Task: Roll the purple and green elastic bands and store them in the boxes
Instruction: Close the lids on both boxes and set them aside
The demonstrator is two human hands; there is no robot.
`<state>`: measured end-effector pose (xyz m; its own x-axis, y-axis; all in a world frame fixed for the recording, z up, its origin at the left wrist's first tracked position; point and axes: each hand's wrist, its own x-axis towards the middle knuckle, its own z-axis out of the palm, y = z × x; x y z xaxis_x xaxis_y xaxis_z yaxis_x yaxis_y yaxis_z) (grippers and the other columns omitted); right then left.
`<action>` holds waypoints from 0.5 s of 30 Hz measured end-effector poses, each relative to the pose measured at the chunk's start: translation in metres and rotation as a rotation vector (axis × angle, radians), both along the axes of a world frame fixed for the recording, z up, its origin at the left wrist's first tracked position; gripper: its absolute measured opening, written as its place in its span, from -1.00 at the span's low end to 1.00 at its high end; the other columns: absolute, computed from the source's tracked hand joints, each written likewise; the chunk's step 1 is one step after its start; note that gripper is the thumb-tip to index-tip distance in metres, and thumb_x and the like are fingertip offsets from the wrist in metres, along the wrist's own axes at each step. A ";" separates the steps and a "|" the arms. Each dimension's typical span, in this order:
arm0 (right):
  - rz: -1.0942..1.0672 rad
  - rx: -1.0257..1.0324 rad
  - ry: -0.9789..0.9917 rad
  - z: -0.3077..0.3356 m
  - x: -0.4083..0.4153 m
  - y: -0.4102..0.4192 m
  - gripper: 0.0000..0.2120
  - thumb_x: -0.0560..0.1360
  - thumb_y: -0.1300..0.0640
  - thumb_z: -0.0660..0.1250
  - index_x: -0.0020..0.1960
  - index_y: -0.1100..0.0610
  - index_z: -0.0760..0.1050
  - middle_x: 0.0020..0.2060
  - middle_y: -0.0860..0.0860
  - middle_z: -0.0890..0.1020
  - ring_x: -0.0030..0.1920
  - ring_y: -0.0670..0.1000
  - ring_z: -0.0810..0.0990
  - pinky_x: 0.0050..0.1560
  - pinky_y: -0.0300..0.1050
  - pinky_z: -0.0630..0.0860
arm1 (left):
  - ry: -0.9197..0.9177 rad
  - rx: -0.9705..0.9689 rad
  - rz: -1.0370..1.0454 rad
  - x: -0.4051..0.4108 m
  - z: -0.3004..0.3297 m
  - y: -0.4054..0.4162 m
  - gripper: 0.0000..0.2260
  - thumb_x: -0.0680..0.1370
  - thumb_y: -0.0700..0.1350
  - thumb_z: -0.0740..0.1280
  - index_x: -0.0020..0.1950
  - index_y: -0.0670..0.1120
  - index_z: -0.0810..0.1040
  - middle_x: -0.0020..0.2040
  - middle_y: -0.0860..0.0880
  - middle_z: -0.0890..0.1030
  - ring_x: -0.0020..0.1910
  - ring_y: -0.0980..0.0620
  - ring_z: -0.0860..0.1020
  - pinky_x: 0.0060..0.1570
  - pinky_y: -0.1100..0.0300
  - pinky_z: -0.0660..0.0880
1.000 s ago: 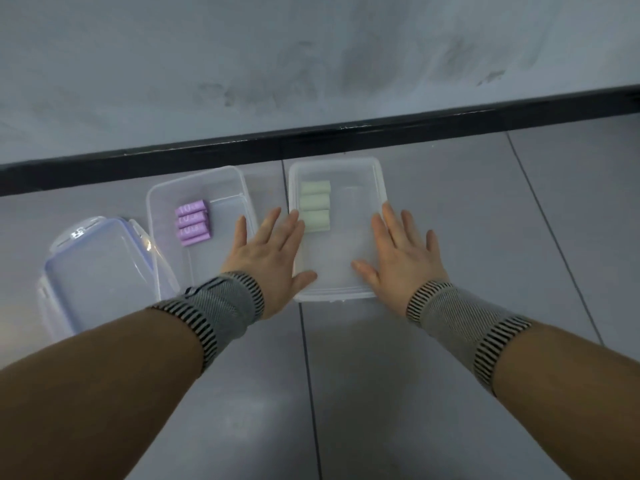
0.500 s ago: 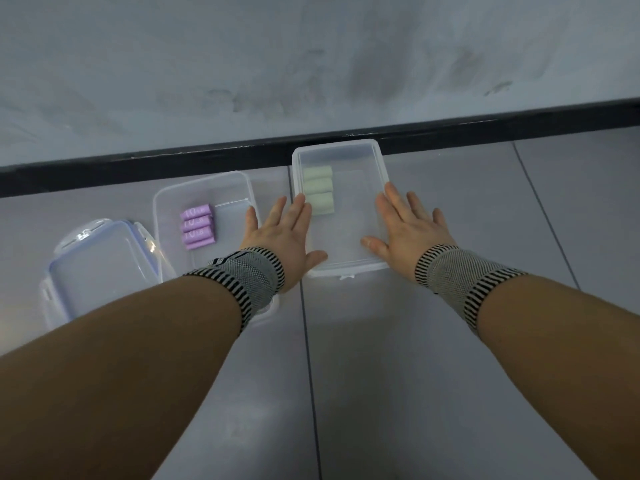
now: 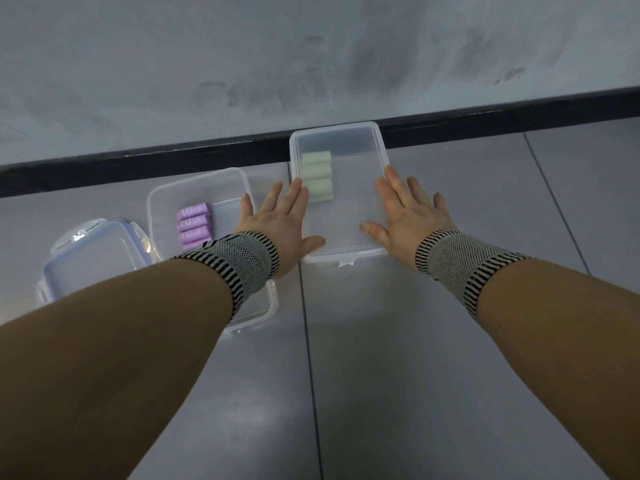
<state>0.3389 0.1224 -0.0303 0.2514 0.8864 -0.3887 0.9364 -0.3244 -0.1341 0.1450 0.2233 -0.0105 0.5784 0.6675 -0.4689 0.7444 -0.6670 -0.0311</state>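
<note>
Three rolled green bands (image 3: pixel 317 180) lie in a clear plastic box (image 3: pixel 360 140) whose far end touches the black skirting. My left hand (image 3: pixel 277 220) lies flat against its left wall and my right hand (image 3: pixel 407 214) against its right wall, fingers spread, thumbs at the near rim. Several rolled purple bands (image 3: pixel 194 225) marked 10 LB sit in a second clear box (image 3: pixel 162 195) to the left, partly under my left wrist.
A clear lid with pale blue clips (image 3: pixel 90 258) lies on the floor at the far left. A black skirting board (image 3: pixel 138 168) and grey wall (image 3: pixel 311 64) close off the far side. Grey floor tiles (image 3: pixel 415 375) spread out nearer to me.
Both hands have pushed the green-band box away from me until its far end meets the skirting. The purple-band box and the lid have stayed put.
</note>
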 end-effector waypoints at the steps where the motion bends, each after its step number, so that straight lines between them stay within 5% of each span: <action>1: 0.004 0.000 -0.007 0.000 0.000 0.000 -0.29 0.53 -0.33 -0.14 0.52 -0.01 -0.30 0.49 -0.12 -0.36 0.52 0.08 -0.23 0.48 0.24 -0.11 | 0.000 0.001 -0.003 0.000 0.000 0.000 -0.28 0.54 0.30 -0.03 0.52 -0.02 -0.27 0.52 0.07 -0.32 0.51 0.00 -0.26 0.44 -0.24 -0.15; 9: -0.004 0.086 -0.055 0.001 -0.009 -0.005 -0.27 0.51 -0.31 -0.17 0.52 0.02 -0.31 0.51 -0.07 -0.31 0.52 0.07 -0.26 0.48 0.22 -0.18 | -0.198 0.059 0.027 -0.008 -0.010 -0.008 -0.37 0.57 0.24 -0.08 0.53 -0.01 -0.23 0.53 0.03 -0.28 0.51 0.00 -0.25 0.42 -0.16 -0.19; 15: 0.052 0.214 -0.001 0.029 -0.060 0.003 -0.30 0.56 -0.19 0.01 0.54 0.08 -0.17 0.54 0.02 -0.20 0.53 0.10 -0.19 0.49 0.14 -0.18 | -0.300 0.064 0.128 -0.041 0.001 -0.025 -0.37 0.57 0.21 -0.03 0.54 0.00 -0.18 0.55 0.02 -0.21 0.52 -0.04 -0.23 0.44 -0.19 -0.16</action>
<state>0.2793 0.1259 -0.0015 0.2038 0.9603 -0.1905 0.9512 -0.2403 -0.1937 0.1035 0.1985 -0.0092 0.5942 0.7663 -0.2445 0.8042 -0.5715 0.1634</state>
